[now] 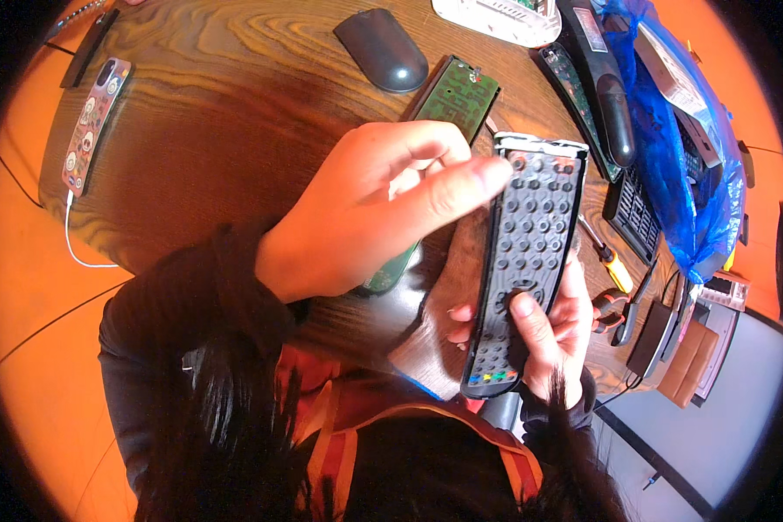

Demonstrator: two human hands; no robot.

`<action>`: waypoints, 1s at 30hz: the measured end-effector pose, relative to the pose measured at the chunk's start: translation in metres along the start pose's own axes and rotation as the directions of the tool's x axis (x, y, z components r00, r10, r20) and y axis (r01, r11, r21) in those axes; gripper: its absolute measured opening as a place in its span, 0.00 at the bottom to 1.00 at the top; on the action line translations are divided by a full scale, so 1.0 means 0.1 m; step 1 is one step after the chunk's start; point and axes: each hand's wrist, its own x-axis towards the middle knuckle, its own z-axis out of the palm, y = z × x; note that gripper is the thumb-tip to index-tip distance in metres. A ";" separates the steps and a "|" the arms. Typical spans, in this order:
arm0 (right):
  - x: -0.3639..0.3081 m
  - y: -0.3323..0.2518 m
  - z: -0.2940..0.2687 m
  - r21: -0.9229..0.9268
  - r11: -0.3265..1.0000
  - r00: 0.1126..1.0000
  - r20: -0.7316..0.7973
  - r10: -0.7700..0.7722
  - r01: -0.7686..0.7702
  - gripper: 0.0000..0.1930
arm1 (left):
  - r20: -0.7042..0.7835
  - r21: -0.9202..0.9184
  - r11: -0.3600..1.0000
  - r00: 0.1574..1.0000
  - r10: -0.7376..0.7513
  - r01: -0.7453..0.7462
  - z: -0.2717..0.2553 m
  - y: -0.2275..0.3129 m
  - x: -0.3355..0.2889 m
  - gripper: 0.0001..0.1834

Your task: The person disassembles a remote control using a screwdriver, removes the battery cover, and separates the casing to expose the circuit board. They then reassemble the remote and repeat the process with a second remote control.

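An opened remote control [483,287] with a grey rubber keypad [535,222] is held nearly upright over the table's near edge. My right hand [555,335] grips its lower half, the thumb pressed on the keypad and the fingers wrapped behind. White and black layers show at its top end. My left hand [365,204] is closed at the upper left edge, with the thumb lying against the keypad's corner; its other fingertips are hidden. Behind my left hand lies a green circuit board [457,100], partly covered.
A black rounded cover [383,52] lies beyond my hands. To the right are a yellow-handled screwdriver [616,265], pliers [611,304], remote parts [574,100] and a blue plastic bag [670,174]. A phone [96,126] with a white cable lies far left on the wooden table [191,130].
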 end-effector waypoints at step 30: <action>0.02 0.08 -0.04 0.024 1.000 0.990 0.140 0.012 -0.015 0.22 | 0.027 -0.024 0.996 0.996 -0.080 0.081 -0.01 0.01 -0.03 0.13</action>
